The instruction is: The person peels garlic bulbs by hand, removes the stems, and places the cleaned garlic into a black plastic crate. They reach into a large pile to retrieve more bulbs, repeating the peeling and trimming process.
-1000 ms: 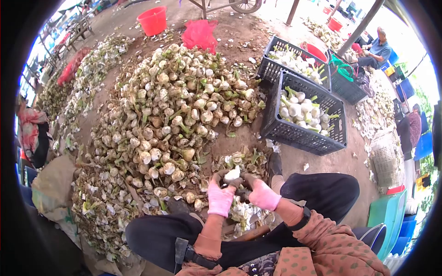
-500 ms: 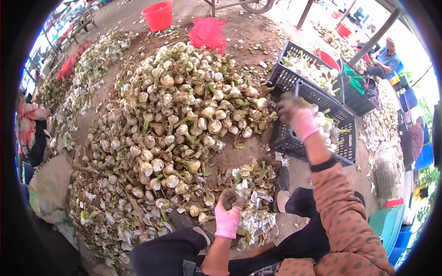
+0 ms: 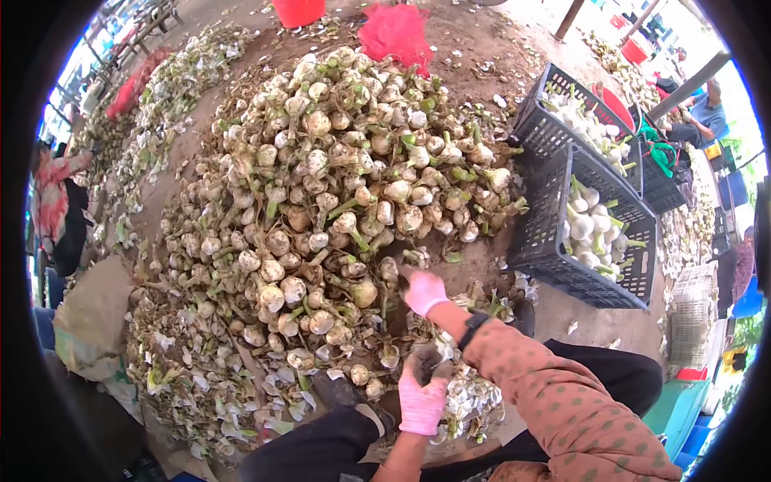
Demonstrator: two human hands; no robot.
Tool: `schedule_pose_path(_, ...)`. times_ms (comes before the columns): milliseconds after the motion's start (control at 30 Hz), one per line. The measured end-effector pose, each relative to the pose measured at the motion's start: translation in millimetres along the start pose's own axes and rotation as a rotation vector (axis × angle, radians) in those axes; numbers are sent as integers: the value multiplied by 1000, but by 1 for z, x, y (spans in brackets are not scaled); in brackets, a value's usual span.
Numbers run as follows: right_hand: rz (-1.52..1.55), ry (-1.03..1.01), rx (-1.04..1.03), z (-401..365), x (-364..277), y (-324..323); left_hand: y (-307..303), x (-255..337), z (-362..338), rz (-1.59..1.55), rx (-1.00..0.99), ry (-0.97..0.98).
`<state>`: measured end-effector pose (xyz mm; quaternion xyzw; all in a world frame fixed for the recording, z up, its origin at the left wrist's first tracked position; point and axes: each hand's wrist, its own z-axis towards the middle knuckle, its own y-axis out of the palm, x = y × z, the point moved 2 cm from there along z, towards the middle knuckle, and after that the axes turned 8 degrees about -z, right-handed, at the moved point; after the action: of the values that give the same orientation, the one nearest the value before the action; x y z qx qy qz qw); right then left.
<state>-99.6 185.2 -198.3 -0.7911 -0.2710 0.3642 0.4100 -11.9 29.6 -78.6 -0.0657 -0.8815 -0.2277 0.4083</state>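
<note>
A large heap of dirty garlic bulbs [image 3: 321, 185] with stalks covers the ground in front. My right hand [image 3: 418, 287], in a pink and dirt-darkened glove, reaches to the heap's near right edge, its fingers beside a bulb; whether they grip it is unclear. Lower down, my left hand [image 3: 424, 392] wears a similar glove, its darkened fingers curled above loose peelings [image 3: 474, 402]; nothing can be made out in it. To the right, a black plastic crate [image 3: 546, 233] holds clean white garlic bulbs [image 3: 594, 229].
Behind that crate stands another black crate [image 3: 542, 120] of garlic. A red net [image 3: 395, 36] and red bucket [image 3: 299, 11] lie beyond the heap. One person [image 3: 56, 193] is at the far left, another [image 3: 708, 112] at the upper right. A pole [image 3: 689, 87] leans there.
My right hand has moved from over the near crate left and down to the heap. My left hand has shifted slightly right and down. The view has turned slightly.
</note>
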Motion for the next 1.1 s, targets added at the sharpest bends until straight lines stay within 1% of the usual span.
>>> schedule_pose_path(67, 202, 27, 2, -31, 30, 6, -5, -6, 2, -39, 45, 101)
schedule_pose_path(100, 238, 231, -126, -64, 12, -36, -2, 5, -1, -53, 98, 150)
schedule_pose_path(133, 631, 40, -87, -77, 23, -34, -5, 12, 0, 229, 96, 220)
schedule_pose_path(200, 1121, 72, -170, -100, 38, -27, -8, 8, 6, 384, 93, 409)
schedule_pose_path(233, 1297, 184, -246, -120, 29, -47, -11, 2, 9, 388, 80, 412)
schedule_pose_path(267, 1303, 180, -230, -136, 24, -63, -13, -3, 12, 444, 38, 426)
schedule_pose_path(333, 1535, 198, -213, -161, 20, -82, -3, 3, 2, 502, -16, 452)
schedule_pose_path(367, 1557, 108, -198, -169, 22, -87, 7, 16, -8, 417, -53, 465)
schedule_pose_path(400, 1559, 98, -180, -178, 23, -91, 14, 22, -17, 331, -92, 476)
schedule_pose_path(433, 1702, 92, -162, -186, 19, -99, 16, 22, -20, 378, -95, 560)
schedule_pose_path(467, 1845, 84, -145, -192, 16, -103, 17, 23, -24, 377, -107, 571)
schedule_pose_path(500, 1762, 75, -76, -196, 16, -104, 21, 25, -30, 482, -101, 686)
schedule_pose_path(533, 1603, 31, 77, -199, 8, -111, 25, 28, -36, 585, -93, 801)
schedule_pose_path(567, 1495, 3, 170, -204, 2, -115, 30, 33, -43, 660, -83, 859)
schedule_pose_path(600, 1385, -23, 258, -209, -1, -118, 32, 33, -46, 658, -89, 866)
schedule_pose_path(667, 1335, -43, 305, -214, -5, -115, 28, 34, -48, 478, -101, 763)
schedule_pose_path(733, 1280, -65, 346, -218, -5, -114, 25, 33, -51, 458, -119, 753)
schedule_pose_path(800, 1275, -76, 265, -222, -2, -113, 21, 25, -49, 211, -188, 562)
schedule_pose_path(867, 1253, -70, 244, -225, 3, -114, 17, 21, -47, 214, -184, 566)
schedule_pose_path(933, 1149, -143, 248, -227, 6, -116, 17, 20, -45, 215, -188, 574)
schedule_pose_path(967, 1147, -146, 250, -228, 7, -118, 16, 19, -44, 142, -205, 547)
schedule_pose_path(1000, 1044, -162, 283, -230, 8, -119, 15, 18, -43, 71, -222, 519)
schedule_pose_path(1033, 941, -176, 315, -232, 8, -121, 17, 23, -46, 69, -222, 521)
schedule_pose_path(1067, 940, -177, 316, -233, 7, -124, 21, 28, -50, 42, -244, 477)
schedule_pose_path(1100, 851, -179, 336, -236, 6, -127, 23, 31, -53, 14, -266, 431)
